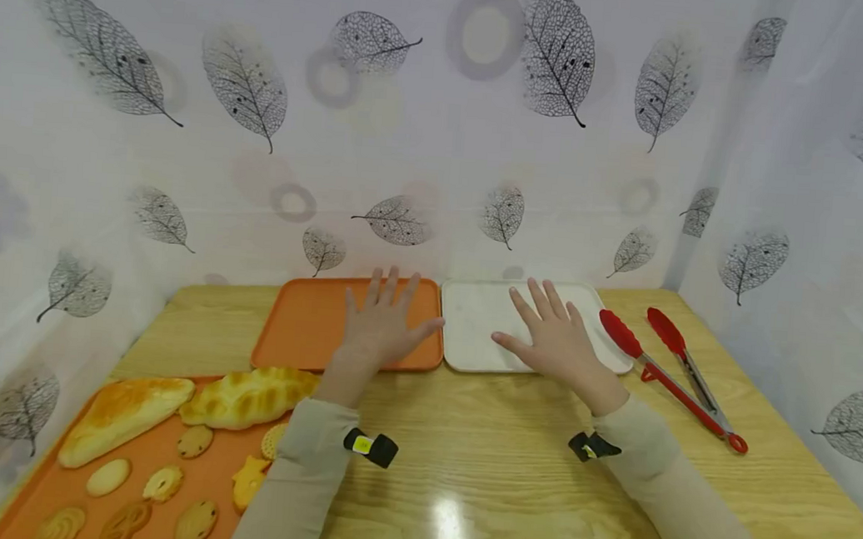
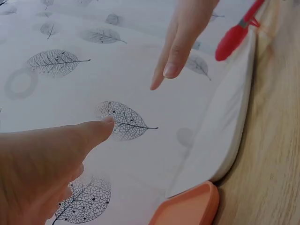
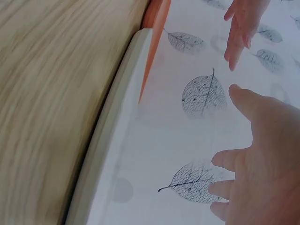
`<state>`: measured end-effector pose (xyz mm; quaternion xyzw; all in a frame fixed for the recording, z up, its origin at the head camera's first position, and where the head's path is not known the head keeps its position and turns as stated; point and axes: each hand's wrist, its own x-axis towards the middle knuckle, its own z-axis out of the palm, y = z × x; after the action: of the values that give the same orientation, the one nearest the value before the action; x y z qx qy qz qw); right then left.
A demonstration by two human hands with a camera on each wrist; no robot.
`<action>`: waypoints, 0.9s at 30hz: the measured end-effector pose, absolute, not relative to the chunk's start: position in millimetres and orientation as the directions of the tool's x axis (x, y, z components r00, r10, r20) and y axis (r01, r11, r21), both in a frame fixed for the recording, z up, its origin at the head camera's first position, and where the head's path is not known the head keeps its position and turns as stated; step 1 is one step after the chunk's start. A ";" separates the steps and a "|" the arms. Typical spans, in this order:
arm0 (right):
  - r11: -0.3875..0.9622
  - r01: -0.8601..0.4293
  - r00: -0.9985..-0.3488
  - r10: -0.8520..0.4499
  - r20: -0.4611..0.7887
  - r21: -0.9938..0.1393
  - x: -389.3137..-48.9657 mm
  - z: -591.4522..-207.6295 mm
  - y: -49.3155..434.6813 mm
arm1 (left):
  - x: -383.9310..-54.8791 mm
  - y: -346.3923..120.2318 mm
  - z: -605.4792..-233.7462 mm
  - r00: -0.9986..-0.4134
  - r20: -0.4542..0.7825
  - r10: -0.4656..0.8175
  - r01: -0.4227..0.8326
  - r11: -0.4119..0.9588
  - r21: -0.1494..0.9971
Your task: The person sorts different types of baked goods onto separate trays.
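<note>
With fingers spread, the left hand (image 1: 378, 326) hovers over the far orange tray (image 1: 304, 319) and the right hand (image 1: 557, 343) over the white tray (image 1: 465, 326) beside it, both trays probably light, stiff and slightly slippery, best gripped by their raised rims (image 2: 236, 122)

From the head, looks forward and down across the yellowish wood-grain desk (image 1: 465, 439). From each wrist, looks closer, tilted sideways, toward the white leaf-printed sheet (image 2: 61, 98). Shares, between wrists, the white rectangular tray (image 2: 238, 122) and orange rectangular tray (image 2: 212, 200).
</note>
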<state>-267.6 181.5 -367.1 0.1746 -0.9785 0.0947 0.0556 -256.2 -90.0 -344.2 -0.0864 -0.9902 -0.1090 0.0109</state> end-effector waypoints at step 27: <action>0.586 -0.802 -0.578 -0.810 0.098 0.113 -165.7 -380.8 84.3 | -172.2 -210.6 -339.7 -0.943 0.167 0.288 0.307 0.946 0.107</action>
<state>-165.7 84.3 -380.8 0.4541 -0.8878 -0.0280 0.0693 -172.2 -210.6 -339.7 -0.1512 -0.9835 -0.0660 0.0748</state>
